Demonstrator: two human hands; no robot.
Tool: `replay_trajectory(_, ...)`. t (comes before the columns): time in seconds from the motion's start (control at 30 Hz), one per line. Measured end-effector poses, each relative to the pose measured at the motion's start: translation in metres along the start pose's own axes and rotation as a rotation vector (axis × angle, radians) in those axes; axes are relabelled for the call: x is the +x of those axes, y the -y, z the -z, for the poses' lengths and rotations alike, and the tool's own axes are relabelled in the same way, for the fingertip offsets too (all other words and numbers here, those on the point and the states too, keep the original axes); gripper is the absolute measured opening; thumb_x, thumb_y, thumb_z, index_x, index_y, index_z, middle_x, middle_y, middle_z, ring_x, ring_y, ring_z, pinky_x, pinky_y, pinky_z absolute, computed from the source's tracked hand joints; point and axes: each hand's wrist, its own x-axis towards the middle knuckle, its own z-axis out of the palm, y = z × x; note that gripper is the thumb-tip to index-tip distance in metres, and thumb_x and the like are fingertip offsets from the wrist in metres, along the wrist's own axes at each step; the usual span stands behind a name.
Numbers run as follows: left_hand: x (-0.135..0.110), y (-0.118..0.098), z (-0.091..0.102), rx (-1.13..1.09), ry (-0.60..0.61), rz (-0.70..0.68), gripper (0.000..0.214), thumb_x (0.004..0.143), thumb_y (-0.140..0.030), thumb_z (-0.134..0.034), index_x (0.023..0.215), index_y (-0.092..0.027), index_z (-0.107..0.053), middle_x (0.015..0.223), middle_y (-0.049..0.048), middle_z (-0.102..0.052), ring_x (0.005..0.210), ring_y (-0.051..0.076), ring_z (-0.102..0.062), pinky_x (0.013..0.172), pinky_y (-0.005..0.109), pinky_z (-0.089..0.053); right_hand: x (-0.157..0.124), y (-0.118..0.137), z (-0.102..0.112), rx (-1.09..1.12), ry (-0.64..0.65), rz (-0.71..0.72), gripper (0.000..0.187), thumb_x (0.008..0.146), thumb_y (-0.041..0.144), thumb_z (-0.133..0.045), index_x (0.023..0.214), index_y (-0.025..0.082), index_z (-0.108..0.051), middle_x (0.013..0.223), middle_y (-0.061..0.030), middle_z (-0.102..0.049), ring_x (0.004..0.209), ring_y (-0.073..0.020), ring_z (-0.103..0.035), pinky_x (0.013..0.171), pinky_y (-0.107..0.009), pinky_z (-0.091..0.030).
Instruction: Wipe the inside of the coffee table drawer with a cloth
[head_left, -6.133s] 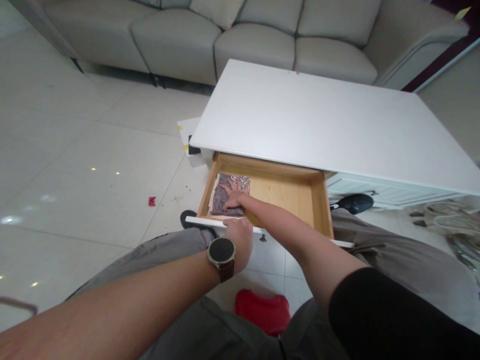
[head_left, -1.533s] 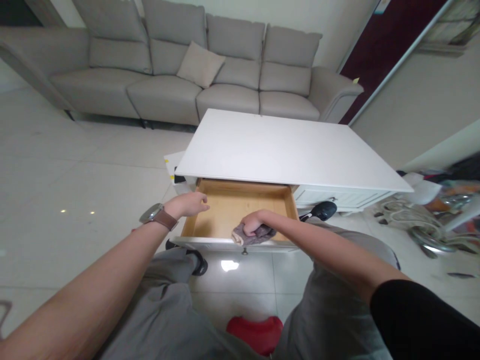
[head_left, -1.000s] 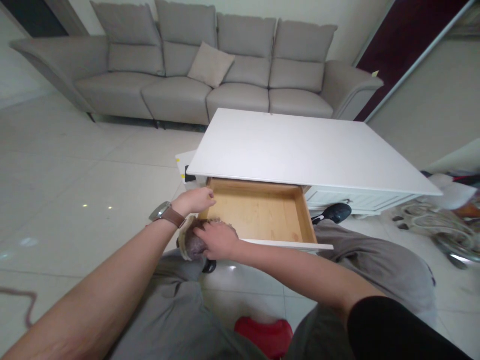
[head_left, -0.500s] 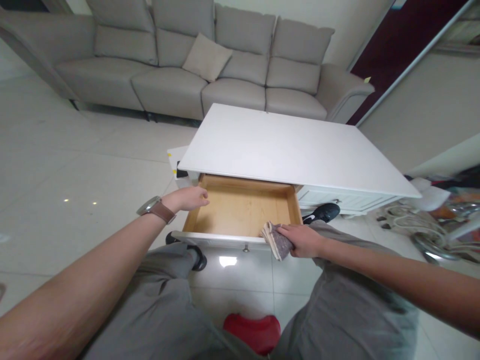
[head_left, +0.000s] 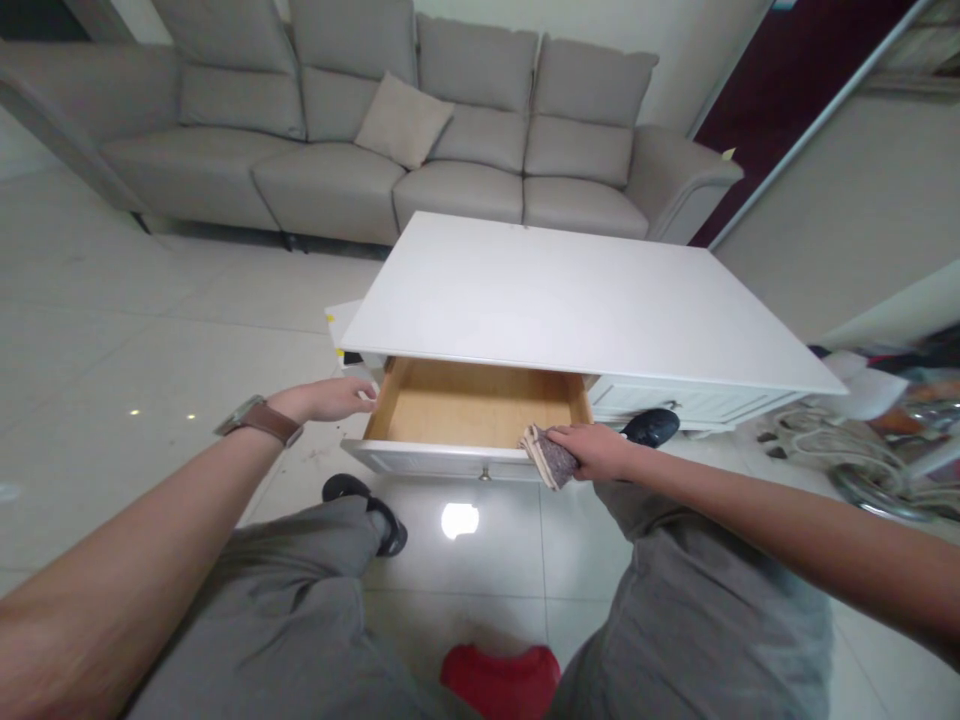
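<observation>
Your right hand has the folded cloth pinched between thumb and fingers at the right end of the drawer front — for an even wipe, I'd keep the folds flat under your fingers and press lightly, since a hard push would likely slide the drawer. Your left hand sits by the drawer's left side with fingers loosely bent; can't tell if it touches — bracing there should steady things. I'd also work the cloth around the knob rather than snag on it.
</observation>
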Motion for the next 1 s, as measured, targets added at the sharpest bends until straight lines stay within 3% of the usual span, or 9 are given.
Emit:
replay_trajectory(0.17, 0.016, 0.009, -0.006, 0.017, 0.067, 0.051, 0.071, 0.076, -0.057, -0.044, 0.125, -0.013, -0.068, 0.13, 0.0146, -0.071, 0.116, 0.029, -0.066, 0.099, 0.032, -0.051, 0.026, -0.027, 0.003, -0.026, -0.095, -0.071, 0.073, 0.076, 0.029, -0.071, 0.144, 0.02, -0.046, 0.133, -0.0156, -0.063, 0.115, -0.0319, -0.062, 0.091, -0.038, -0.048)
replay_trajectory(0.33, 0.027, 0.003, -0.005, 0.061, 0.093, 0.061, 0.067, 0.076, -0.054, -0.043, 0.122, -0.012, -0.069, 0.13, 0.0157, -0.07, 0.116, 0.029, -0.066, 0.098, 0.033, -0.05, 0.043, -0.039, 0.008, -0.031, -0.136, -0.151, 0.066, 0.075, 0.027, -0.07, 0.138, 0.021, -0.049, 0.136, -0.0149, -0.062, 0.117, -0.0311, -0.061, 0.093, -0.039, -0.047)
replay_trajectory(0.6, 0.033, -0.02, -0.001, 0.154, 0.185, 0.156, 0.064, 0.08, -0.056, -0.047, 0.116, -0.009, -0.071, 0.123, 0.0205, -0.072, 0.107, 0.032, -0.068, 0.088, 0.035, -0.052, 0.046, -0.042, 0.018, 0.063, -0.084, -0.179, 0.069, 0.071, 0.024, -0.072, 0.137, 0.019, -0.05, 0.133, -0.016, -0.063, 0.114, -0.0317, -0.063, 0.09, -0.036, -0.047)
replay_trajectory(1.0, 0.024, -0.033, -0.002, 0.197, 0.199, 0.113, 0.059, 0.087, -0.048, -0.043, 0.125, -0.011, -0.068, 0.13, 0.0181, -0.07, 0.113, 0.03, -0.067, 0.092, 0.033, -0.05, 0.047, -0.045, 0.015, 0.073, -0.095, -0.156, 0.07, 0.071, 0.024, -0.072, 0.137, 0.016, -0.05, 0.132, -0.0165, -0.063, 0.113, -0.0322, -0.062, 0.091, -0.037, -0.047)
